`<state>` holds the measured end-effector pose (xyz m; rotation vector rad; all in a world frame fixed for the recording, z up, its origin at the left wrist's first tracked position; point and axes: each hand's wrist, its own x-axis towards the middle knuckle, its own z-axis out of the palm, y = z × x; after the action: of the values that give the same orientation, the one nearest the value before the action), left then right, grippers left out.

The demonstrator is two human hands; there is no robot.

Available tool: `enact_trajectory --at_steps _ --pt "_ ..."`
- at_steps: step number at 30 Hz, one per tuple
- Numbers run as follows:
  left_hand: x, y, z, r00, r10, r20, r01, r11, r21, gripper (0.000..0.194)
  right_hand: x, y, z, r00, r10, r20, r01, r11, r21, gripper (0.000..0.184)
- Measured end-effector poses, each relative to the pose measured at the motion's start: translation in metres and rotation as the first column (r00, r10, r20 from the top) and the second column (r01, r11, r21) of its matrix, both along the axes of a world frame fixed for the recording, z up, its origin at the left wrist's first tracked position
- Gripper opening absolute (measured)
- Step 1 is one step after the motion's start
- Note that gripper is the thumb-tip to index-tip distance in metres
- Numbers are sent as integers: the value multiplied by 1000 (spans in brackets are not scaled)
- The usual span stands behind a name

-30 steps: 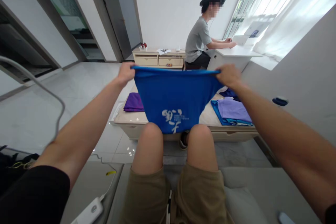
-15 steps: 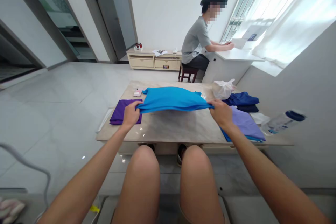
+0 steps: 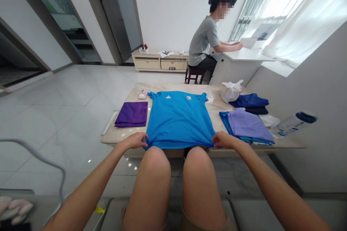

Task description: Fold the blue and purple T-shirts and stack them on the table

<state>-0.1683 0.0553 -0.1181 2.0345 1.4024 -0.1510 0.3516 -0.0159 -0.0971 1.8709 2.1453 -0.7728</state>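
Observation:
A blue T-shirt (image 3: 179,122) lies spread flat on the low table (image 3: 130,95), its short sleeves toward the far side and its hem at the near edge. Two small marks show on its chest. At the hem's left corner, my left hand (image 3: 139,140) is closed, pinching the cloth. My right hand (image 3: 222,140) likewise pinches the right corner of the hem. Left of the shirt rests a folded purple garment (image 3: 132,114). To the right is a stack with a folded lilac garment (image 3: 248,124) on top of blue ones.
A pink phone (image 3: 143,94) lies near the far left corner. On the right are a white plastic bag (image 3: 231,91), dark blue folded clothes (image 3: 251,100) and a clear bottle (image 3: 292,124). Beyond, a person (image 3: 203,39) sits on a stool at a white desk (image 3: 246,55).
The shirt, earlier raised and billowing above the table, now lies flat. Both my hands have come down and toward me, still gripping the hem corners.

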Motion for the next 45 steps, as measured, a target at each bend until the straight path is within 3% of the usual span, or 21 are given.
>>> enact_trajectory --at_steps 1,3,7,10,14,18,22,30,35,39,45 --pt "-2 -2 6 999 -53 8 53 995 -82 45 2 -3 5 1000 13 -24 -14 999 -49 21" --pt "-1 -3 15 995 -85 54 89 993 -78 48 3 -6 12 999 13 -49 -12 1000 29 24" --pt "29 4 14 997 15 80 -32 976 218 43 -19 0 6 999 -46 2 43 959 279 42" --pt "59 6 -12 998 59 37 -69 919 389 48 -53 4 -24 992 -117 39 95 927 363 57" --pt "84 1 -63 992 112 -56 -68 859 507 58 -94 5 -83 962 -266 67 221 897 383 68" --pt "93 9 -95 980 182 -81 -98 794 600 65 -100 21 -119 940 -337 51 270 827 494 71" --pt "104 50 -95 970 228 -81 -127 766 631 67 -84 69 -123 945 -324 42 254 809 530 72" --pt "135 173 -97 968 242 -64 -144 748 648 67 -61 199 -123 946 -322 45 249 804 540 75" --pt "145 217 -100 962 265 -61 -165 749 642 67 -53 245 -123 942 -333 51 262 818 512 76" --pt "145 210 -97 963 260 -75 -158 764 625 67 -55 238 -122 941 -331 71 255 831 495 76" --pt "130 139 -92 968 235 -83 -137 778 613 68 -66 167 -119 943 -321 86 239 836 494 74"
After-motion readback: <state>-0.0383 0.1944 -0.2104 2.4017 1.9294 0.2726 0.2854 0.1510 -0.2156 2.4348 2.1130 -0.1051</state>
